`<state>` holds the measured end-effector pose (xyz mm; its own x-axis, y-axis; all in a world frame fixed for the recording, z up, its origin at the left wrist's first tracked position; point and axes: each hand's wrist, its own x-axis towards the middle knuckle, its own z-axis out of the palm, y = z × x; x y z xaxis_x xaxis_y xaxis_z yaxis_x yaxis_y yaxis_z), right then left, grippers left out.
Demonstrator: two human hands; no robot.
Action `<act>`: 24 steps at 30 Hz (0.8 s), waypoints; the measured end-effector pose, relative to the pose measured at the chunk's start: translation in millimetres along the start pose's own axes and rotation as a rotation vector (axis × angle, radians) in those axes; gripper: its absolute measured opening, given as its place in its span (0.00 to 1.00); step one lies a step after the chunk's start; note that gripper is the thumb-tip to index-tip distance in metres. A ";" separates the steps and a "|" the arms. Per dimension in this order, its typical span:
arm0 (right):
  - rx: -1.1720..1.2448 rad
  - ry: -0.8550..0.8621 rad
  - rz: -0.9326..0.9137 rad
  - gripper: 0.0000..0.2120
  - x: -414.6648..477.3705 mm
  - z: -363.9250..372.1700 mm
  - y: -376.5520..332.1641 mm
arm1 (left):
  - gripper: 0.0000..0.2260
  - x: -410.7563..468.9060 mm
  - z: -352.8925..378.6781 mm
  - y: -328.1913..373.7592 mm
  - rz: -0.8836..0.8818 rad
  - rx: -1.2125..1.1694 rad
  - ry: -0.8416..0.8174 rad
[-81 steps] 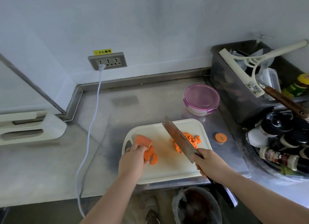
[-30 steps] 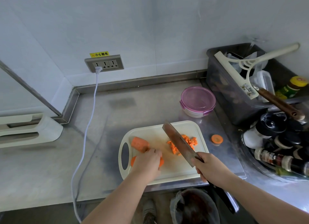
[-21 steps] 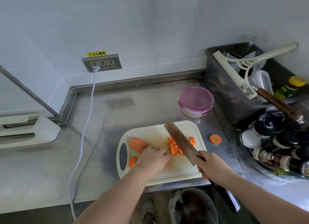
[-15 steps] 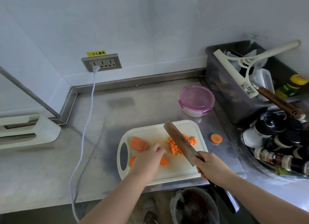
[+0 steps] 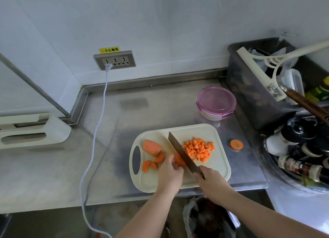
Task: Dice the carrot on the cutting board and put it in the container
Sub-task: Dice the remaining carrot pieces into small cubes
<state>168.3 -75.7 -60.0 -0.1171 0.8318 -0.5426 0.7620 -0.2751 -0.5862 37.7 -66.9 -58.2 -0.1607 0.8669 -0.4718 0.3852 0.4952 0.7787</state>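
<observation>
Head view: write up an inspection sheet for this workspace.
Surface: steel counter, board at its front edge.
Job's things: dice piled right of the knife; chunk and slices left; container behind, lid on.
Clutter: stray slice on the counter, right of the board.
Grips: right hand grips the knife; left hand holds a piece by it.
Cables: white cable from socket, over the front edge.
Surroundings: bin and bottles right; wall behind.

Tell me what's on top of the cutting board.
Diced carrot, a carrot chunk, cut slices, the knife, and a carrot piece the left hand holds. Anything under that hand or blade is hidden.
</observation>
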 end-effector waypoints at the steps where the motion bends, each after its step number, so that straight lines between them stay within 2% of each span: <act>1: 0.019 -0.004 0.000 0.08 0.1 2.9 -0.8 | 0.18 -0.2 0.2 1.2 0.008 -0.003 -0.005; 5: 0.098 -0.015 -0.014 0.08 -4.9 7.9 -7.3 | 0.19 3.2 -9.1 -4.9 0.047 0.075 -0.005; 9: 0.143 -0.009 -0.001 0.08 -7.6 2.0 -6.2 | 0.14 17.6 -44.2 -26.6 0.127 0.290 0.278; 10: 0.146 -0.009 0.007 0.08 -7.9 -0.4 -5.2 | 0.13 23.1 -53.4 -33.7 0.122 0.332 0.304; 16: 0.164 -0.006 0.033 0.09 -5.7 -8.5 0.2 | 0.11 41.3 -74.6 -51.0 0.075 0.634 0.201; 21: 0.164 -0.009 0.037 0.09 -4.4 -10.2 0.6 | 0.07 45.6 -75.3 -50.3 0.054 0.626 0.197; 24: 0.166 -0.013 0.038 0.09 -4.5 -11.2 1.4 | 0.08 46.1 -77.2 -49.8 0.064 0.639 0.244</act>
<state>177.1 -74.4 -51.6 -0.0991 0.8132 -0.5735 0.6506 -0.3831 -0.6557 -59.1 -47.2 -86.8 -0.2914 0.9183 -0.2682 0.8493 0.3773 0.3692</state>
